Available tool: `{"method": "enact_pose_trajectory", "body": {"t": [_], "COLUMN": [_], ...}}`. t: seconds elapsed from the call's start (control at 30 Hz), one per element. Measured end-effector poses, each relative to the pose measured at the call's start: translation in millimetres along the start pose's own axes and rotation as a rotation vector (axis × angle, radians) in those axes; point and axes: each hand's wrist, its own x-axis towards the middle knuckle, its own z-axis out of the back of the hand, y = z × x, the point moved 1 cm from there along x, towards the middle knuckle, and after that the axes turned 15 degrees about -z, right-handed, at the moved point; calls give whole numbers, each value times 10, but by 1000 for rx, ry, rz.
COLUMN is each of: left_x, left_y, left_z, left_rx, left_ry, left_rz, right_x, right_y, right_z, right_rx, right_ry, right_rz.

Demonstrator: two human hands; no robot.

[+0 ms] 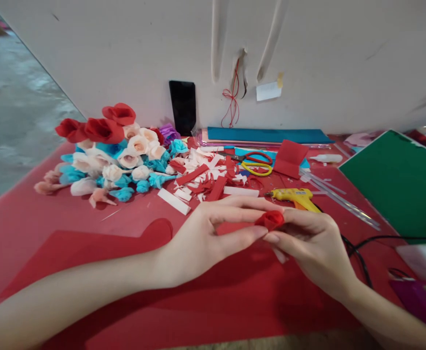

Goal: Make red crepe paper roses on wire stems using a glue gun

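Note:
Between both hands, above the red table, is a small red paper flower (272, 220) with a rolled, rose-like centre. My left hand (216, 228) pinches its left side between thumb and fingers. On the other side, my right hand (307, 238) grips it with thumb and fingertips; its lower part is hidden by the fingers. Under my hands lies a large sheet of red paper (118, 253), with a rounded red petal piece (160, 231) at its upper edge. Just beyond my right hand rests a yellow glue gun (295, 195).
Finished red, white and blue paper flowers (103, 160) are piled at the left. Behind my hands are paper scraps (201, 180), yellow-and-red-handled scissors (257, 165) and clear glue sticks (340, 197). A phone (182, 108) leans on the wall. A green board (398, 189) and a black cable (380, 238) lie right.

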Motion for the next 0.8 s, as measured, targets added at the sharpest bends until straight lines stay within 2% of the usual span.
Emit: {"method": "enact_pose_trajectory", "body": {"t": [0.3,0.5,0.63,0.8], "left_x": [-6,-28,-36,13], "left_y": [32,36,30,64], "left_z": [5,-5,14,84], "left_rx": [-58,-107,-152,-18], "left_ry": [-56,-72,-10,-22], "left_rz": [75,55,36,-44], "right_x": [-15,-19,-26,-47], "right_y": [33,42,45,31], "right_z": [-22,-28,8,56], "right_rx": [2,-57,-45,19], "right_ry": [23,-13,-8,94], "right_rz": [-40,-53,-58,-94]}}
